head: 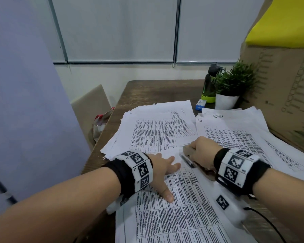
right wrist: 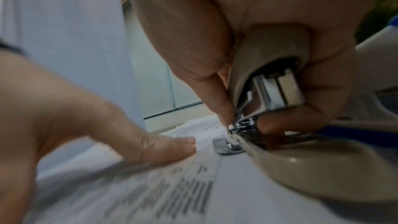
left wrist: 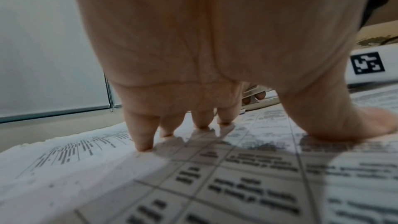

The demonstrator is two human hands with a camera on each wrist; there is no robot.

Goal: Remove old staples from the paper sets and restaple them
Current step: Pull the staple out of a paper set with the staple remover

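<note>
On the wooden table (head: 147, 90), the right hand (head: 203, 151) is curled round a beige stapler (right wrist: 280, 101), its long axis nearly flat, nose pointing away from the person over the near paper set (head: 182, 216). Spread flat, the left hand (head: 162, 170) presses that set down.

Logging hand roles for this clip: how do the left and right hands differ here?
The left hand lies spread, fingers straight, pressing the front paper set flat; the right hand is curled.
The left hand holds nothing; the right hand grips a beige stapler at the set's corner.
Both wear marker-covered wristbands.
</note>
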